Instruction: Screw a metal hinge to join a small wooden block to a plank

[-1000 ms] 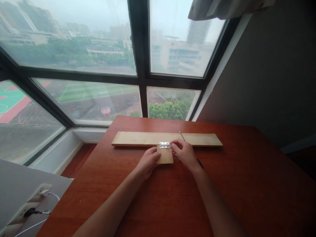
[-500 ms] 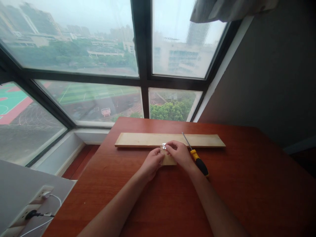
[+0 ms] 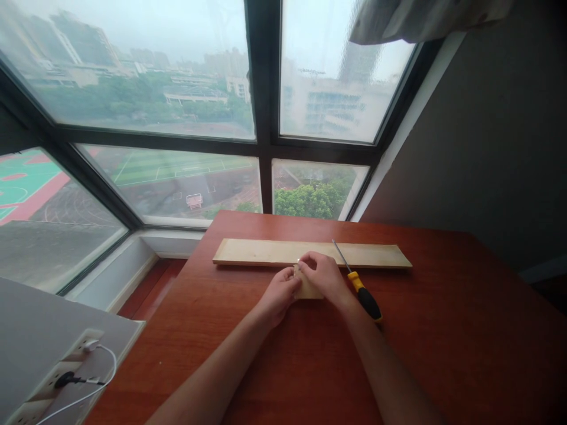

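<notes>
As I look down through the head camera, I count two bare hands, two wooden boards and one screwdriver (image 3: 357,281) on a single table (image 3: 212,342). My left hand (image 3: 281,293) keeps a narrow grip, thumb and fingers pinching the left edge of the small board (image 3: 309,290), which lies in the middle, at the near side of the long board (image 3: 261,252). My right hand (image 3: 322,275) has its fingers drawn together at the small board's far end, by a metal piece (image 3: 298,260); I cannot tell whether that grip holds anything.

Of the metal, only a bright sliver shows; the fingers cover the rest, and they also hide whether the two boards touch. My right hand covers part of the small board, and both forearms run off the bottom edge. A curtain (image 3: 411,22) is cut off at the top.

Both boards are pale and flat; the long one is a narrow strip. The screwdriver slants, its thin metal shaft across the long board and its rounded yellow-and-black handle beside my right forearm. Reddish-brown, faintly grained wood makes up the tabletop.
</notes>
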The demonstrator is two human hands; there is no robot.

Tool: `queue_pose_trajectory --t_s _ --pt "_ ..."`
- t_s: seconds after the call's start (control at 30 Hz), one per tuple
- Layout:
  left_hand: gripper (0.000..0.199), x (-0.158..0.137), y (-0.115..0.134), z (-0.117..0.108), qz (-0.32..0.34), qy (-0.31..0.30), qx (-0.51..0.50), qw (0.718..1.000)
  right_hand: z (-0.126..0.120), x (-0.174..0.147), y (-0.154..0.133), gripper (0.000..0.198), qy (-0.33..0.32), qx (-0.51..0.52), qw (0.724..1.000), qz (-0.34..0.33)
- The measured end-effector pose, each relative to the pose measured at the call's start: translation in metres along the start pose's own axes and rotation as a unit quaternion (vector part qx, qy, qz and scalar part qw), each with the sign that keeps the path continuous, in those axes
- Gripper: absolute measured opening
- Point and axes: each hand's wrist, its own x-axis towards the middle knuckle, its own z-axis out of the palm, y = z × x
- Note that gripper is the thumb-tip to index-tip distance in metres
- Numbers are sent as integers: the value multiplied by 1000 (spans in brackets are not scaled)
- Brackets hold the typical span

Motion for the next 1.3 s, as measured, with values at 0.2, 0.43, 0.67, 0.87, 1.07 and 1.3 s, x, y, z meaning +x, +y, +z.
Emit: queue_pose_trajectory --t_s 0.2,0.43,0.67,0.87,1.07,1.3 --pt "25 2 -3 -1 8 8 1 1000 -4 -7 2 13 21 -26 999 13" --pt "27 2 -2 -2 6 10 12 1000 2 -10 -1 12 30 -57 998 23" --pt "28 -1 0 1 6 18 29 999 -39 -11 2 15 35 -158 986 33" --pt "26 -3 1 2 4 21 40 999 -53 -26 4 8 -111 -330 933 90" --pt "26 -3 1 2 10 23 40 999 -43 -31 1 19 -143 -359 916 108" --pt "26 -3 0 2 10 16 44 999 -43 -25 2 21 -100 -356 923 110"
